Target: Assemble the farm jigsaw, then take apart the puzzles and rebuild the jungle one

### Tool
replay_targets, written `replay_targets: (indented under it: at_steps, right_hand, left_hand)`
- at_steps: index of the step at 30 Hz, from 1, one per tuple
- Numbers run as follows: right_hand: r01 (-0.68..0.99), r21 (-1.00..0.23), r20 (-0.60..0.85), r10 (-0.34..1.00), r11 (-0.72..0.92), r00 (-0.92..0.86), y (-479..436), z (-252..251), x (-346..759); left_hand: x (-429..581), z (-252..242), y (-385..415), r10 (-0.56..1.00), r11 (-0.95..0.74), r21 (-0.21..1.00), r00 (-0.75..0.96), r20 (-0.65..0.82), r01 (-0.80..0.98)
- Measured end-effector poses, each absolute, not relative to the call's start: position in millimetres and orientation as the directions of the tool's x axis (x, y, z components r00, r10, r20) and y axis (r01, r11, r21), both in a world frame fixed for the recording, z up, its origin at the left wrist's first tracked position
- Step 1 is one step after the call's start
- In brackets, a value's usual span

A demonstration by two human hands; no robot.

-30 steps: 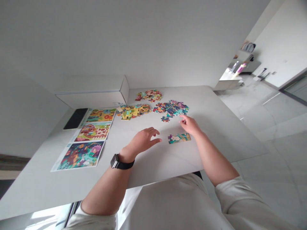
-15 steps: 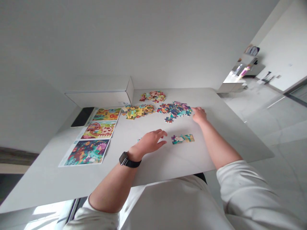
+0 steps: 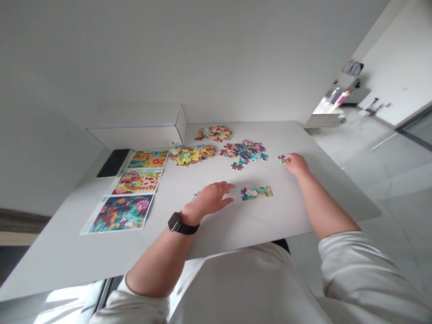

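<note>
My right hand (image 3: 297, 164) is closed on a small dark puzzle piece (image 3: 281, 159) at the right of the table, apart from the dark blue and purple puzzle pile (image 3: 248, 151). One loose piece (image 3: 237, 166) lies at the near edge of that pile. My left hand (image 3: 215, 197), with a watch (image 3: 178, 223) on its wrist, rests over the table with fingers apart and nothing between them. To its right lies a joined strip of puzzle pieces (image 3: 257, 193) showing a white rabbit. Another piece (image 3: 195, 195) shows partly from behind the left hand.
A yellow puzzle pile (image 3: 192, 155) and a red and green pile (image 3: 214, 132) lie farther back on the table (image 3: 175, 243). Left of them are picture sheets (image 3: 123, 213), a black phone (image 3: 114, 163) and a white box (image 3: 135, 136) against the wall.
My right hand has moved right, away from the dark pile, with a puzzle piece now at its fingertips. The left hand has stayed almost still.
</note>
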State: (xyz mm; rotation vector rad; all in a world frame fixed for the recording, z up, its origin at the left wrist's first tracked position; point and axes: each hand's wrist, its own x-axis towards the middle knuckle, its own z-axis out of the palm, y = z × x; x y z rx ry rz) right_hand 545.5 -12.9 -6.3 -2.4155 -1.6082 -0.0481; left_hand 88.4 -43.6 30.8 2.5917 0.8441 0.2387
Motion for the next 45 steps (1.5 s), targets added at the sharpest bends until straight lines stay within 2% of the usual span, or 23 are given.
replay_targets:
  at_steps: [6, 9, 11, 17, 24, 26, 28, 30, 32, 34, 36, 39, 45]
  right_hand:
    - [0.96, -0.264, 0.172, 0.975, -0.092, 0.141, -40, -3, 527]
    - [0.958, -0.287, 0.152, 0.986, -0.017, 0.062, -44, -2, 507]
    - [0.962, -0.27, 0.114, 0.991, -0.043, 0.076, -43, -1, 494]
    - [0.948, -0.186, 0.058, 0.961, -0.258, 0.272, -25, -2, 469]
    - [0.895, -0.377, -0.013, 0.967, -0.239, 0.253, -12, 1, 456]
    - [0.842, -0.481, -0.031, 0.965, -0.244, 0.262, -15, 2, 453]
    - [0.727, -0.641, -0.064, 0.961, -0.245, 0.268, -21, 3, 451]
    - [0.536, -0.818, -0.086, 0.967, -0.206, 0.241, -29, 2, 448]
    - [0.322, -0.934, -0.086, 0.974, -0.152, 0.21, -37, 2, 446]
    - [0.166, -0.979, -0.079, 0.976, -0.114, 0.202, -43, 2, 442]
    - [0.083, -0.992, -0.076, 0.976, -0.095, 0.205, -46, 3, 439]
    - [0.043, -0.996, -0.064, 0.978, -0.074, 0.198, -46, 6, 432]
    - [0.009, -0.999, -0.036, 0.99, -0.038, 0.136, -48, 9, 418]
  left_hand:
    - [91, 29, -43, 0.598, -0.742, 0.42, 0.799, 0.062, 0.523]
    - [93, 26, -41, 0.602, -0.74, 0.43, 0.794, 0.082, 0.517]
    - [93, 24, -39, 0.604, -0.739, 0.433, 0.793, 0.086, 0.516]
    - [94, 20, -35, 0.58, -0.74, 0.47, 0.811, 0.081, 0.482]
    - [95, 22, -34, 0.609, -0.716, 0.495, 0.787, 0.099, 0.492]
    - [95, 22, -34, 0.616, -0.71, 0.503, 0.78, 0.107, 0.492]
    - [96, 21, -34, 0.626, -0.707, 0.505, 0.771, 0.122, 0.494]
    - [98, 18, -34, 0.656, -0.691, 0.511, 0.741, 0.146, 0.511]
    - [100, 15, -33, 0.704, -0.654, 0.538, 0.688, 0.176, 0.531]
    - [104, 15, -32, 0.755, -0.597, 0.6, 0.627, 0.195, 0.532]
    - [110, 18, -30, 0.802, -0.519, 0.684, 0.568, 0.183, 0.512]
    - [123, 29, -26, 0.857, -0.411, 0.764, 0.496, 0.139, 0.497]
    - [166, 38, -16, 0.856, -0.367, 0.787, 0.51, 0.078, 0.496]
